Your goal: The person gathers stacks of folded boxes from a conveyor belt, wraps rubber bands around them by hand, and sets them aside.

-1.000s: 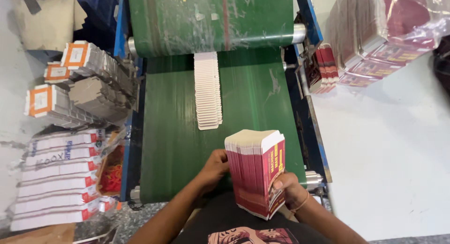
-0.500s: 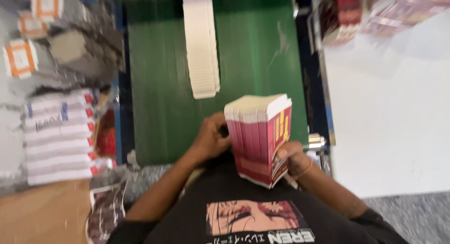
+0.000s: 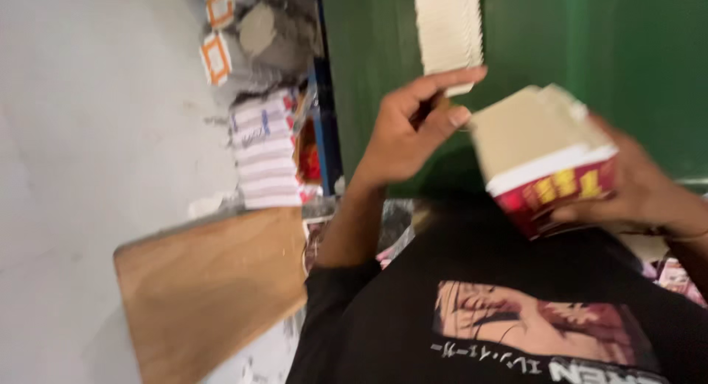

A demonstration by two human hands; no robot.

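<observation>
My right hand (image 3: 645,189) grips a thick stack of flattened cartons (image 3: 542,155), fingers wrapped around its far side; the stack shows pale board edges on top and a red and yellow printed face below, and I hold it tilted over my chest, just off the near edge of the green conveyor belt (image 3: 590,52). My left hand (image 3: 409,130) is loose and holds nothing, index finger stretched out, thumb bent toward the stack's left edge; whether it touches the stack I cannot tell through the blur. That fingertip sits at the near end of a shingled row of pale cartons (image 3: 448,26) that runs up the belt toward its far edge. Left of the belt's blue side rail (image 3: 328,126) lie bundles of striped white packs (image 3: 265,152), and beyond them grey bundles with orange-framed labels (image 3: 243,34). A bare plywood board (image 3: 210,295) rests on the grey floor near my left elbow.
</observation>
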